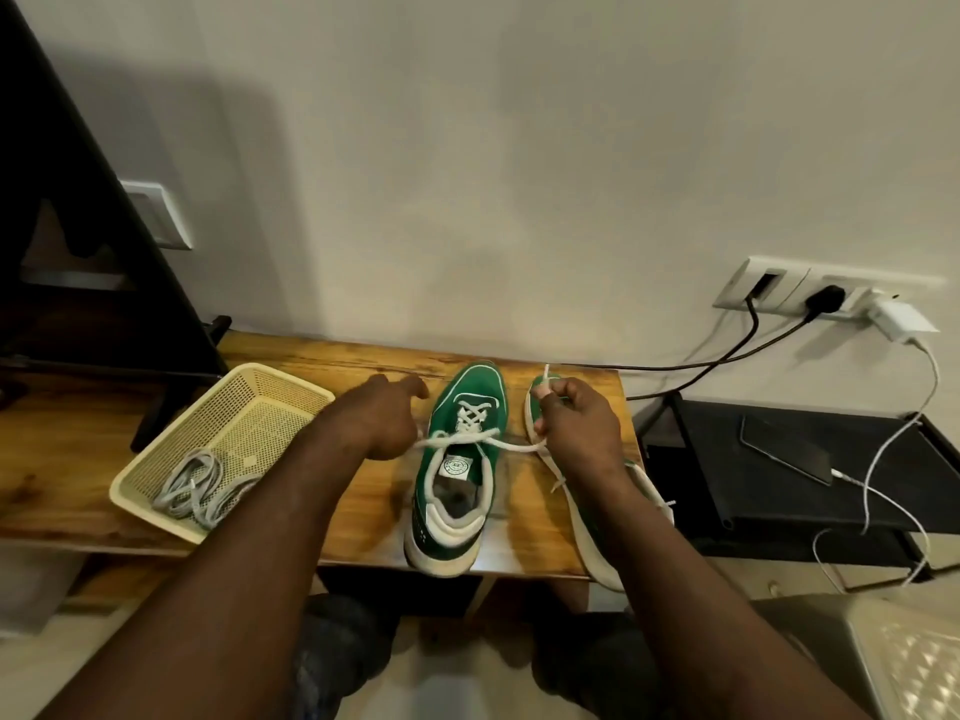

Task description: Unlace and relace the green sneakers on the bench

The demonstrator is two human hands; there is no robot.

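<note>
**Lace held taut over the green sneaker**

Head view: My left hand (387, 423) is curled round one end of the flat white lace (467, 440). My right hand (576, 423) pinches the other end, and its tip pokes up above my fingers. The lace runs taut between them, across the throat of the upright green sneaker (457, 459) that stands between my hands. Only the eyelets nearest the toe are crossed. The upper looks like matte suede, with a padded white collar and a thick cream sole. Its heel reaches the near edge of the surface (363, 511), which is glossy grained wood.

Under my right hand the second sneaker (587, 537) lies on its side, its curved sole overhanging the near right corner. Left of my left hand, just beside my forearm, sits a pale yellow perforated plastic basket (291, 379) holding a coiled grey cable (192, 491). Bare wood lies beyond my left hand, up to the wall.
</note>
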